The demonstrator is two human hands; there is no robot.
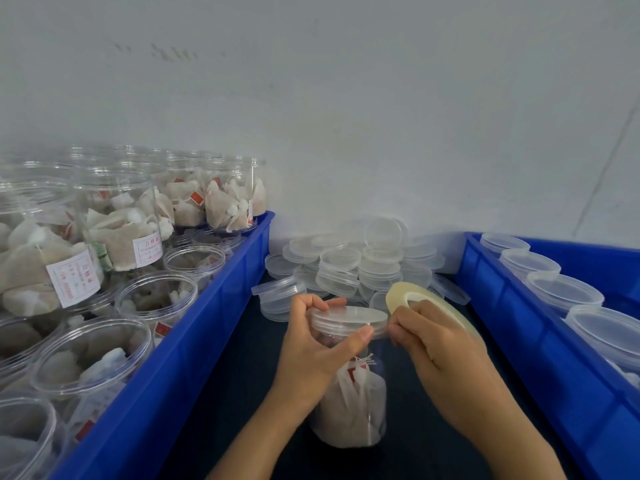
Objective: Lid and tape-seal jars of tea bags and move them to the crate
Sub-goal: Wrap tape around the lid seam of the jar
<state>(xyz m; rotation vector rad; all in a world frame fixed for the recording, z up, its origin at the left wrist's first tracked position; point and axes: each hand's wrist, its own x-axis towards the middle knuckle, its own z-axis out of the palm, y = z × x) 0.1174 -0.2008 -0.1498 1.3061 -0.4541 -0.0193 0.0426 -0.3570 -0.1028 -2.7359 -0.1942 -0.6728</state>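
The jar stands upright between both crates, left hand curled round its lid, while the right hand grips the tape just right of the lid's edge, fingertips touching that seam.

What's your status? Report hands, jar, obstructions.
Left hand grips lidded jar at the lid. Right hand holds tape roll at the lid's edge. Spare lids piled behind, nothing blocking.
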